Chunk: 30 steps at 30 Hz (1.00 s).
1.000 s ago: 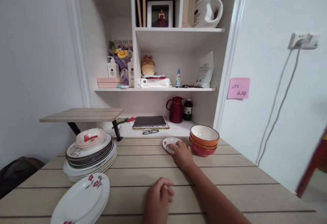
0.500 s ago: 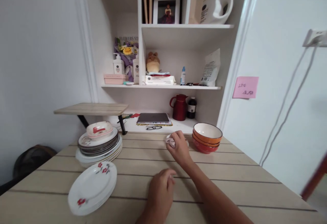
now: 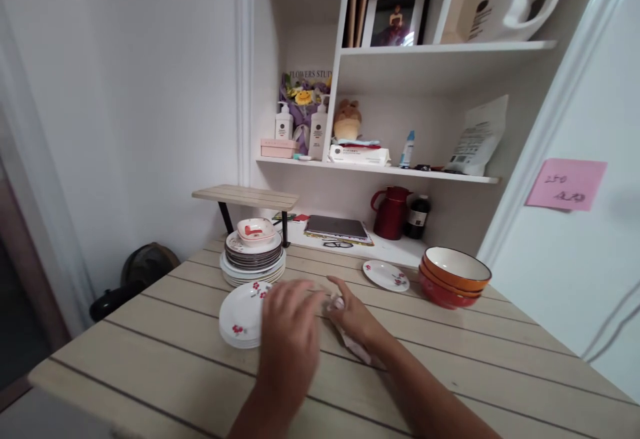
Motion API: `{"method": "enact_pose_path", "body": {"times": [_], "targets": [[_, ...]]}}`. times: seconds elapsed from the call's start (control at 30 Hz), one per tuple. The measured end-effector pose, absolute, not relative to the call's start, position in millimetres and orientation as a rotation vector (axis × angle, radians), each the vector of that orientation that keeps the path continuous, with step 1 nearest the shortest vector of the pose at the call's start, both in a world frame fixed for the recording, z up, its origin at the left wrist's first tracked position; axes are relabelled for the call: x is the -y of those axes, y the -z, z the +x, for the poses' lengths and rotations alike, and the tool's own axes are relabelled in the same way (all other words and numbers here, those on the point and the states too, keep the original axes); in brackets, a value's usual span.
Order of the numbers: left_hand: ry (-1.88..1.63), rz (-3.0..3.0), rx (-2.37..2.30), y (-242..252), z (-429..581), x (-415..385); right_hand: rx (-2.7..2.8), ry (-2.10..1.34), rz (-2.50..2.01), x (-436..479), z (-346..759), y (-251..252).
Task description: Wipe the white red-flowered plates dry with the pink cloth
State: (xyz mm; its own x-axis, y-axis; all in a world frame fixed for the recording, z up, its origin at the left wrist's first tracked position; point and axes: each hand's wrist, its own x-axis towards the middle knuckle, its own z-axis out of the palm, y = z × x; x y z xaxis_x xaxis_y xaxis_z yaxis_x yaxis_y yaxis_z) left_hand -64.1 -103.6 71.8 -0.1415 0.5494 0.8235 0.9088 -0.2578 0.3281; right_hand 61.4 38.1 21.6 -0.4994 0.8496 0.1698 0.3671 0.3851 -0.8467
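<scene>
My right hand (image 3: 356,319) rests on the wooden table (image 3: 465,359), closed on a crumpled white cloth (image 3: 356,347) that pokes out under the palm. My left hand (image 3: 290,335) hovers just left of it, motion-blurred, fingers stretched toward the cloth and holding nothing. A small white saucer with red flowers (image 3: 386,274) lies on the table beyond my right hand, untouched. A low stack of white flowered plates (image 3: 239,315) sits right beside my left hand.
A taller pile of plates (image 3: 253,264) with a small red-and-white dish (image 3: 256,229) on top stands at the back left. Stacked orange and red bowls (image 3: 455,275) sit at the back right. Behind are a wooden riser (image 3: 245,195), a tablet (image 3: 336,227), a red jug (image 3: 391,212) and shelves.
My right hand left the saucer and drew back toward me with the white cloth. My left hand opened and reached toward it. The view swung left.
</scene>
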Motion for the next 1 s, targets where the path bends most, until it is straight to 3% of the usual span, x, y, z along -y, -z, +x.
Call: {"method": "enact_pose_path", "body": {"times": [0.2,0.4,0.73,1.0], "targets": [[1.024,-1.143,2.293,-17,-179,135,1.841,-1.411,-0.986,-20,16,-31],[0.764,-1.463,2.572,20,-209,140,1.744,-1.553,-0.976,-13,-26,-33],[0.723,-1.645,2.641,8,-187,147,1.741,-1.584,-1.143,-19,-41,-26],[0.563,-1.668,2.497,15,-158,131,1.793,-1.366,-1.167,-38,-24,-24]]}}
